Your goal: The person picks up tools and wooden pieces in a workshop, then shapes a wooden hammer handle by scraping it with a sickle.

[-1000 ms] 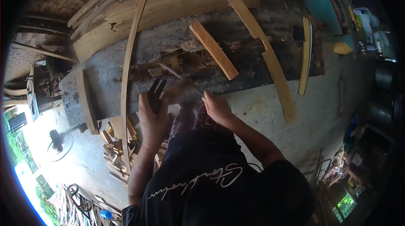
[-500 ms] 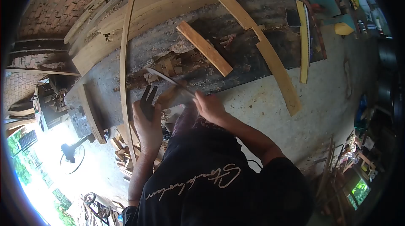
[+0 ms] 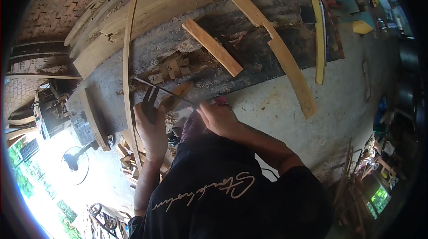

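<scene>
My right hand point(image 3: 219, 117) is closed around the near end of a long, thin metal tool point(image 3: 166, 91) that looks like a file. The tool points forward and left, crossing over a short piece of wood point(image 3: 180, 91). Fingers of my left hand point(image 3: 152, 125) are closed at the near end of that wood, which lies by the bench edge. Two dark prongs point(image 3: 150, 96) stick up from the left hand; whether they are covered fingers or a held object, I cannot make out. The right hand hides the tool's near end.
On the dark, rough bench point(image 3: 151, 56) lie a short wooden bar point(image 3: 213, 48), a long curved board point(image 3: 285, 62) and a yellow strip point(image 3: 319, 42). A long slat point(image 3: 129, 47) crosses the bench on the left. A fan point(image 3: 73, 161) stands lower left.
The tool has slid forward and left across the wood, with my right hand shifting slightly left. My left hand stays nearly in place. The view has shifted a little.
</scene>
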`<move>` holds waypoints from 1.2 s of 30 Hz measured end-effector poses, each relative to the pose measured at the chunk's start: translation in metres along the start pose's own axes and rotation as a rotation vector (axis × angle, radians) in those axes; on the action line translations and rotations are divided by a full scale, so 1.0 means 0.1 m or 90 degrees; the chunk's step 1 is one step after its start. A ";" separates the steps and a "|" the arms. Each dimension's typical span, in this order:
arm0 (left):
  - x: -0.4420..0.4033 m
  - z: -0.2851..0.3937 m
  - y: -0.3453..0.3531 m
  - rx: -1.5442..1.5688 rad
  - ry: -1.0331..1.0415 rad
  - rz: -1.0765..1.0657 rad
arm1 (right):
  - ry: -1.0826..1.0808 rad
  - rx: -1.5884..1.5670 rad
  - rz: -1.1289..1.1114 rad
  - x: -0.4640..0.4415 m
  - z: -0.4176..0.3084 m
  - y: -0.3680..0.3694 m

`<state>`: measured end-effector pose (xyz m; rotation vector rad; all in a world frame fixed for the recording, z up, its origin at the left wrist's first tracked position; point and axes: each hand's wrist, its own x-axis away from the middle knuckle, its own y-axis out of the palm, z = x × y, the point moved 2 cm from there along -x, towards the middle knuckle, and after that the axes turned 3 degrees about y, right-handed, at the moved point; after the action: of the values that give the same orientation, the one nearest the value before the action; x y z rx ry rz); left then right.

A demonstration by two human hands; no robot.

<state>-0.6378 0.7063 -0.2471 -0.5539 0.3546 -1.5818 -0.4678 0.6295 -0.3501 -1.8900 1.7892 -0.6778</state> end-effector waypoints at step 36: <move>-0.45 0.10 -0.14 -0.097 0.073 -0.074 | 0.181 0.018 -0.069 -0.18 0.78 0.42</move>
<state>-0.6428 0.7527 -0.2373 -0.6115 0.5405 -1.7127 -0.4520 0.6444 -0.4376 -1.9631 1.8398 -1.0517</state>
